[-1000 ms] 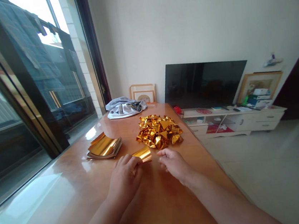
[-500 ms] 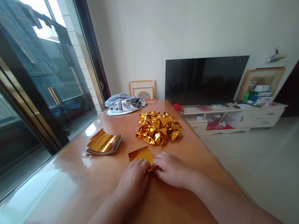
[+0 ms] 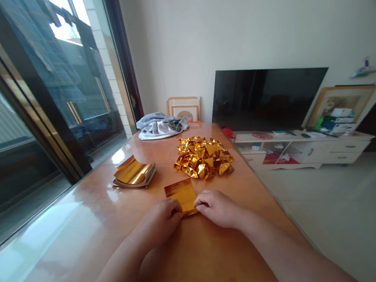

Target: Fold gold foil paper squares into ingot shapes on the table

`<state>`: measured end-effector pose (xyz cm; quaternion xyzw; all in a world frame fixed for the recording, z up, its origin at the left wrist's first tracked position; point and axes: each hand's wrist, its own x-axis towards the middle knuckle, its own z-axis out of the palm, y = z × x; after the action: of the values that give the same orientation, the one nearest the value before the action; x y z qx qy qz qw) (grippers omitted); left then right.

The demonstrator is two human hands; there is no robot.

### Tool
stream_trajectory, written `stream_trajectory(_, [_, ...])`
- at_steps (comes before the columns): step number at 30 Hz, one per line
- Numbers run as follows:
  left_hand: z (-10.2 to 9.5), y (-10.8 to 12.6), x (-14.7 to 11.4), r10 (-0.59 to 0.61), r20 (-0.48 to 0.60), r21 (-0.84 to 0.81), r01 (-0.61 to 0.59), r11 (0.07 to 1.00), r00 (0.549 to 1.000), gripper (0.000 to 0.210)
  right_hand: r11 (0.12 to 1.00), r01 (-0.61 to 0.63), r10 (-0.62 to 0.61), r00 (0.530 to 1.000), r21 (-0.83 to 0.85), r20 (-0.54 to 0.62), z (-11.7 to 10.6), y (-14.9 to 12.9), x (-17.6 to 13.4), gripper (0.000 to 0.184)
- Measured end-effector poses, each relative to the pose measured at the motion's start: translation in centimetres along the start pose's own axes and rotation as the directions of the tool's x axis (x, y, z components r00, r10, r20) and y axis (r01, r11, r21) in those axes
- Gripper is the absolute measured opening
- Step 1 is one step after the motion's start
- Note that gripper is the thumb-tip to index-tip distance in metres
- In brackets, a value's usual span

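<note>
**Two hands on a gold sheet [image 3: 182,195], right in front of a shiny pile [image 3: 203,157]**

So I'm using the pile as the landmark here: it's a heap of crinkly gold folded pieces on a glossy brown table [image 3: 201,261]. The gold sheet lies flat-ish on the near side of the pile, a bit to its left and not touching it. There's a darker band along the sheet's far edge.

The left hand [image 3: 166,216] is in front of the pile and off to its left, fingers curled in and closed on the near left part of the sheet. The right hand [image 3: 218,207] is straight in front of the pile, also mostly closed, thumb and fingertips gripping the sheet's near right corner. The exact finger contact is too small to make out, and the hands sit close together without touching.

Left of the pile, well apart from it, there's a stack [image 3: 134,173] of papers with a curled gold one on top. Beyond the pile and to the left is a bunched-up grey cloth [image 3: 161,127], with a couple of picture frames [image 3: 184,107] behind that. Beyond the pile to the right, a big dark TV [image 3: 267,98] stands on a white cabinet [image 3: 331,149].
</note>
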<state>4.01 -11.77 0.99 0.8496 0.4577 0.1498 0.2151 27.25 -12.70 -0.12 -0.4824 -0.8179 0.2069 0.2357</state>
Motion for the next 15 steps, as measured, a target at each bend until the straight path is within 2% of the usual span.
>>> stream_trajectory(6, [-0.2, -0.1, 0.1, -0.130, 0.016, -0.006, 0.130, 0.992, 0.991, 0.014, 0.974, -0.155, 0.166, 0.985, 0.168, -0.052, 1.7, 1.5, 0.7, 0.009])
stream_trajectory(9, [-0.3, -0.2, 0.1, -0.157, 0.005, -0.023, 0.157, 0.987, 0.988, 0.014, 0.949, -0.217, 0.235, 0.971, 0.230, -0.053, 2.5, 2.1, 1.0, 0.007])
stream_trajectory(15, [-0.2, -0.3, 0.2, -0.189, -0.003, -0.039, 0.189, 0.981, 0.982, 0.013, 0.936, -0.244, 0.268, 0.961, 0.252, -0.064, 2.9, 2.6, 1.3, 0.009])
